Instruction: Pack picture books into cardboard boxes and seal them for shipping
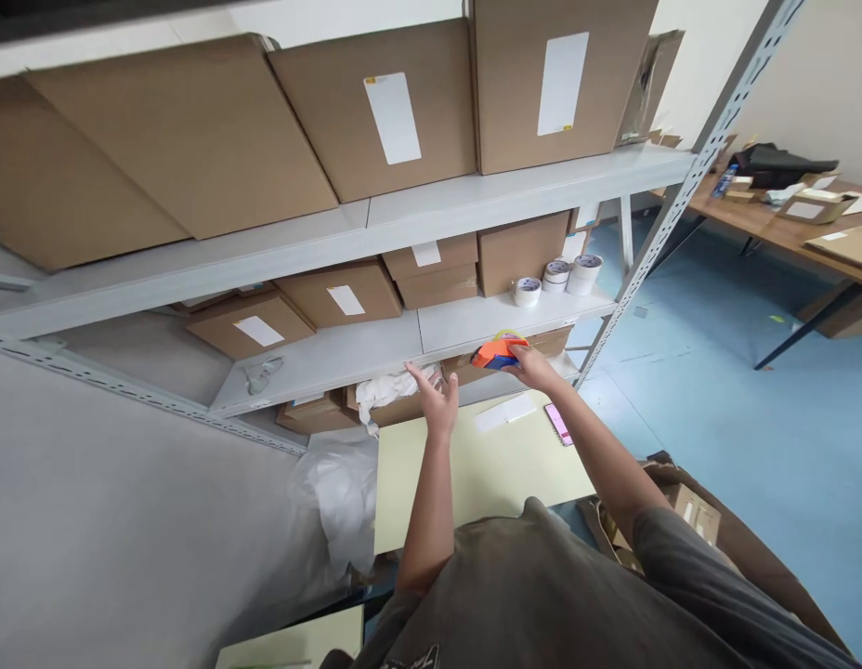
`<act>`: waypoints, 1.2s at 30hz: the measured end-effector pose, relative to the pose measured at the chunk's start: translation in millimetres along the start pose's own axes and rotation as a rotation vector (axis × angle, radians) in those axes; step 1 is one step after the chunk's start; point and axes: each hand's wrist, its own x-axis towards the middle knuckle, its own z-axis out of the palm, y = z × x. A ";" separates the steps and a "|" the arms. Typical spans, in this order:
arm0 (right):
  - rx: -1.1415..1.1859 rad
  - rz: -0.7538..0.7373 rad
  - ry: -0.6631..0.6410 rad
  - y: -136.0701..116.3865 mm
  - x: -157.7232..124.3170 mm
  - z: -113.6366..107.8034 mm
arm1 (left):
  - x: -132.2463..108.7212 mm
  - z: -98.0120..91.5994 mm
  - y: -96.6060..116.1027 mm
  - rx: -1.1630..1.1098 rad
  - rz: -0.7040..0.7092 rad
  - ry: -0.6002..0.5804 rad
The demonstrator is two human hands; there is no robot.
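Note:
My right hand (533, 368) is shut on an orange and blue tape dispenser (498, 354), which carries a yellowish tape roll on top. It is held just in front of the edge of a grey metal shelf (333, 365). My left hand (437, 400) is raised with its fingers spread, holding nothing. Its fingertips are close to the same shelf edge, and crumpled white packing material (389, 392) lies just left of it on the level below. Flat cardboard boxes (344, 299) stand on the shelf behind both hands.
Several white tape rolls (557, 276) stand on the shelf, with large labelled cartons (382, 116) on the shelf above. Below my hands is a pale yellow desk (473, 474) holding a pink notebook (557, 424). A wooden table (772, 223) stands at right on a blue floor.

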 end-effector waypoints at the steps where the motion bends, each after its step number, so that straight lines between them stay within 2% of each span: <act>1: -0.014 0.000 0.014 8.8 9.8 -1.9 | 1.2 -0.4 -1.7 -0.002 -0.012 0.001; 6: -0.104 -0.007 0.013 44.2 78.1 -8.4 | 1.1 -2.9 -8.0 0.117 0.014 0.017; 11: -0.205 0.090 -0.105 58.8 154.4 -2.2 | -16.3 -2.3 -6.8 0.174 -0.041 -0.011; 14: -0.284 0.142 -0.178 65.1 179.3 12.5 | -26.4 -7.0 -5.3 0.166 -0.083 -0.004; 17: -0.307 0.136 -0.205 71.7 184.6 31.9 | -34.4 -15.6 -4.9 0.183 -0.113 0.021; 21: -0.266 0.121 -0.112 73.0 176.6 47.6 | -42.3 -28.2 -6.5 0.223 -0.112 0.071; 24: -0.206 0.105 -0.017 64.6 168.1 46.3 | -44.9 -34.7 -10.0 0.260 -0.112 0.087; 28: -0.010 -0.018 0.058 46.4 143.2 43.3 | -47.6 -37.6 -19.4 0.310 -0.116 0.075; 30: 0.127 -0.087 0.047 34.9 117.8 51.7 | -53.0 -38.0 -26.0 0.347 -0.113 0.056; 32: 0.268 -0.121 0.042 22.3 82.1 70.6 | -63.0 -39.4 -33.5 0.401 -0.107 0.026; 36: 0.492 -0.011 0.006 1.8 -6.1 130.0 | -95.5 -47.9 -50.0 0.508 -0.143 -0.050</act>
